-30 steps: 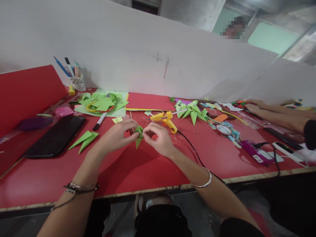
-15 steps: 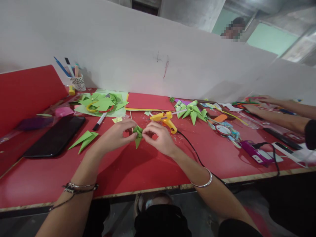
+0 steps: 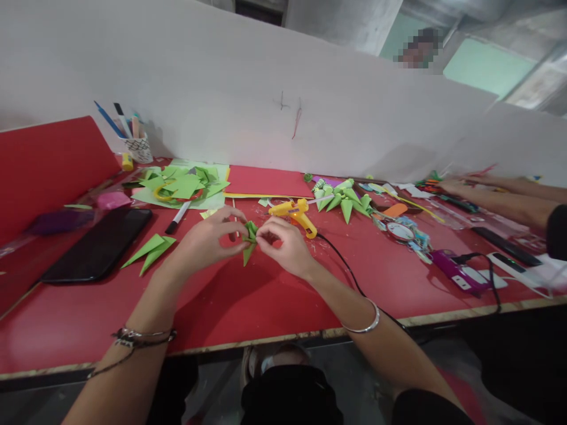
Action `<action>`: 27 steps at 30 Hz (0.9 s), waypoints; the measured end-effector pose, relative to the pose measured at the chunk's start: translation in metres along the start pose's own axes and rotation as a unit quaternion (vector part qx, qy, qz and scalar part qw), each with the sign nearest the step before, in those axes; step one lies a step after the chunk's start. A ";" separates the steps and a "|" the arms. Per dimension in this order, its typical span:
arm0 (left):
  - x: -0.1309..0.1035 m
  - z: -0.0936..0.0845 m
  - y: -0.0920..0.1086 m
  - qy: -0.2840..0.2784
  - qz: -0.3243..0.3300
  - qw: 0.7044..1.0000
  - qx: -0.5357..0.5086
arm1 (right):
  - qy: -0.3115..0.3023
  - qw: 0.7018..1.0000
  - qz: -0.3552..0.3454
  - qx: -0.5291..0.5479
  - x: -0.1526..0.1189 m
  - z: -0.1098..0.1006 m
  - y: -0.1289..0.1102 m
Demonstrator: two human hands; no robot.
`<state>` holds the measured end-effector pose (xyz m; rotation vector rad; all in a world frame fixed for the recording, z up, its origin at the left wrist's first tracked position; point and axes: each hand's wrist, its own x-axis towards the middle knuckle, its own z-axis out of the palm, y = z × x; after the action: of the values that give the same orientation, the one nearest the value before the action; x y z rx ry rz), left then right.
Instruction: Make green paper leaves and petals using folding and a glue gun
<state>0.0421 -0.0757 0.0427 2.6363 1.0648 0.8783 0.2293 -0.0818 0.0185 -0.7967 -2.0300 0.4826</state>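
Between my two hands, above the red tabletop [image 3: 266, 313], a small folded green paper piece [image 3: 249, 251] points its tip downward. The fingers of my left hand [image 3: 212, 236] pinch its left side. On its right side, my right hand [image 3: 286, 245] grips it with thumb and forefinger. Just behind my right hand lies a yellow glue gun [image 3: 296, 213], its black cord running off to the right. Two pointed green paper pieces [image 3: 150, 251] rest on the table left of my left hand.
A black phone [image 3: 100, 245] lies at left, near a marker [image 3: 179, 217]. Green paper cutouts [image 3: 181, 183] are heaped at the back. Folded green paper shapes [image 3: 343, 198] sit beyond the glue gun. A purple power strip [image 3: 458, 271] is at right. Another person's hand [image 3: 456, 188] reaches in there.
My hands stay nearly in place around the green paper piece; my left fingers have shifted slightly. At far right, the other person's hands have moved a little.
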 end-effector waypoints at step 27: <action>0.002 -0.005 0.004 -0.125 -0.005 0.991 -0.057 | -0.002 1.000 -0.010 -0.018 -0.002 0.000 -0.002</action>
<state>0.0422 -0.0780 0.0492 2.5588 0.9349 0.5684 0.2293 -0.0846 0.0182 -0.7979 -2.0533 0.4370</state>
